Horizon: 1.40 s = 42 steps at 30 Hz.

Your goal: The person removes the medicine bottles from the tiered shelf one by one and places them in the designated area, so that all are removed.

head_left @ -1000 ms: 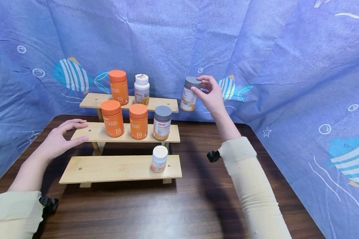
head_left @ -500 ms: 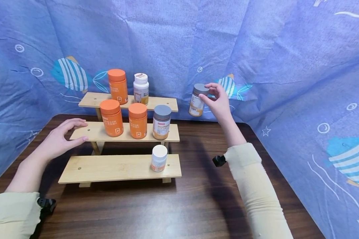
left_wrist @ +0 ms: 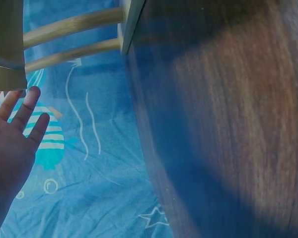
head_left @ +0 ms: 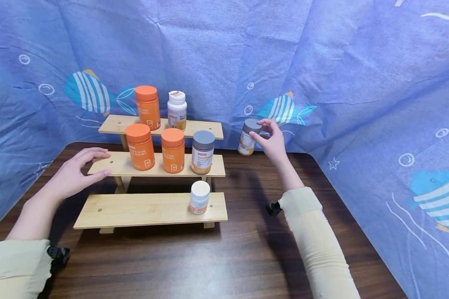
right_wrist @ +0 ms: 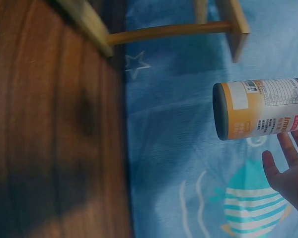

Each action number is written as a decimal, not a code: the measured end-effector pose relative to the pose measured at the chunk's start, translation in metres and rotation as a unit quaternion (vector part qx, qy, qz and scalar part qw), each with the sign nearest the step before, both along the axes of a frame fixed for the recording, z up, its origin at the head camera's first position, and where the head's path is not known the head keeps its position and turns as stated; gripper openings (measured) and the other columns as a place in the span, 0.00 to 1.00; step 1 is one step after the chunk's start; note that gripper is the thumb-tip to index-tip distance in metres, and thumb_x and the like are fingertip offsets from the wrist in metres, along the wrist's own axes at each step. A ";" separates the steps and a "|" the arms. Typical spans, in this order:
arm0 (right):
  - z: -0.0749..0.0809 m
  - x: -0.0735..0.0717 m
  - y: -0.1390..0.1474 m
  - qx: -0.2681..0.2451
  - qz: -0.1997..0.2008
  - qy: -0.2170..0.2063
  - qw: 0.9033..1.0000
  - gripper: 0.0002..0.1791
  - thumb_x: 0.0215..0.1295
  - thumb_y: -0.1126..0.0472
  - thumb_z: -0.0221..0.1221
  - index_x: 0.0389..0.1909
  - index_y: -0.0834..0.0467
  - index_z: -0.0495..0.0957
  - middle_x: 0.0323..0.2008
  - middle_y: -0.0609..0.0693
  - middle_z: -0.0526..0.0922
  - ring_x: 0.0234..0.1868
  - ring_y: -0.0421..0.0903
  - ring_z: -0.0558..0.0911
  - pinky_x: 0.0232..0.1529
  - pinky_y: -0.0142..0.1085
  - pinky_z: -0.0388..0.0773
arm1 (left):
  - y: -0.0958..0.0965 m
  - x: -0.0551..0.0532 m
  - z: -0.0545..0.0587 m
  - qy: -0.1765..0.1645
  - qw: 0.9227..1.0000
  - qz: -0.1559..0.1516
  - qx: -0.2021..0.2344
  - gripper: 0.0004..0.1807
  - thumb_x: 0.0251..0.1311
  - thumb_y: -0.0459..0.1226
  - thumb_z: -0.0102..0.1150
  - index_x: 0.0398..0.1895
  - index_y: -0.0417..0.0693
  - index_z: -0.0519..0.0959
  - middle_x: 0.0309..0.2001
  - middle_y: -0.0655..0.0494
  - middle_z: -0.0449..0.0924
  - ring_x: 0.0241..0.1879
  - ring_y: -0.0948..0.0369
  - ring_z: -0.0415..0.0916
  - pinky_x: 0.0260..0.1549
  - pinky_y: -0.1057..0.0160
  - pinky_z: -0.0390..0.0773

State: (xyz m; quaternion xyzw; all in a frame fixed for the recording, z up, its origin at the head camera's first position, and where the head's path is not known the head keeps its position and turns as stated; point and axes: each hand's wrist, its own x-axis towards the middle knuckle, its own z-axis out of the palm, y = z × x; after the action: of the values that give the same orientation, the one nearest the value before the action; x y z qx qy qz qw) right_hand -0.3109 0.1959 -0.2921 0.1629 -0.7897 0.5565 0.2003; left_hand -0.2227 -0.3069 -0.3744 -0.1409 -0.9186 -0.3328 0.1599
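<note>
My right hand (head_left: 272,143) pinches a grey-lidded supplement jar (head_left: 247,143) by its lid, in the air right of the wooden shelf stand (head_left: 134,211). In the right wrist view this jar (right_wrist: 260,109) shows a white and orange label and a dark base. My left hand (head_left: 72,173) rests at the left end of the middle shelf, thumb by its front edge, fingers by its back edge. In the left wrist view several fingers of the left hand (left_wrist: 15,129) look straight, fingertips right at the board. A second grey-lidded jar (head_left: 203,153) stands on the middle shelf.
Two orange jars, one at the left (head_left: 140,147), share the middle shelf. On the top shelf stand an orange jar (head_left: 147,109) and a white bottle (head_left: 177,111). A small white bottle (head_left: 199,198) stands on the bottom shelf. Blue fabric (head_left: 209,50) hangs behind the dark table (head_left: 194,261).
My right hand has carried the grey-lidded jar rightward and down, away from the top shelf's right end. The left hand has stayed at the middle shelf.
</note>
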 end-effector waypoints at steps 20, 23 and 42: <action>-0.062 -0.021 0.007 -0.024 -0.057 -0.006 0.998 0.24 0.50 0.69 0.68 0.48 0.72 0.72 0.47 0.67 0.77 0.47 0.60 0.75 0.47 0.44 0.74 | -0.001 -0.001 -0.003 0.018 1.000 0.009 0.004 0.26 0.51 0.43 0.69 0.55 0.53 0.76 0.60 0.51 0.68 0.52 0.53 0.63 0.49 0.76 0.53; -0.077 -0.031 0.009 -0.033 -0.078 -0.015 0.996 0.24 0.50 0.67 0.69 0.48 0.69 0.73 0.46 0.63 0.78 0.49 0.58 0.76 0.48 0.41 0.74 | 0.000 0.000 -0.003 0.022 1.000 0.008 0.006 0.25 0.51 0.43 0.70 0.54 0.52 0.76 0.60 0.51 0.68 0.52 0.56 0.63 0.48 0.78 0.53; -0.121 -0.052 0.000 -0.016 -0.145 -0.030 0.989 0.23 0.48 0.61 0.71 0.45 0.60 0.75 0.43 0.56 0.80 0.43 0.47 0.77 0.42 0.31 0.69 | 0.000 -0.001 -0.004 0.013 1.000 0.005 0.017 0.26 0.51 0.43 0.69 0.55 0.53 0.76 0.61 0.50 0.68 0.55 0.62 0.61 0.46 0.77 0.54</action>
State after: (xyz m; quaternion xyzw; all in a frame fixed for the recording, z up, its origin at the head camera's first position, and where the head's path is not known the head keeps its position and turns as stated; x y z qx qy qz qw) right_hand -0.3625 0.1958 -0.4129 0.0265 -0.8017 0.5388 0.2575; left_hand -0.2238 -0.3067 -0.3788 -0.1382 -0.9115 -0.3454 0.1757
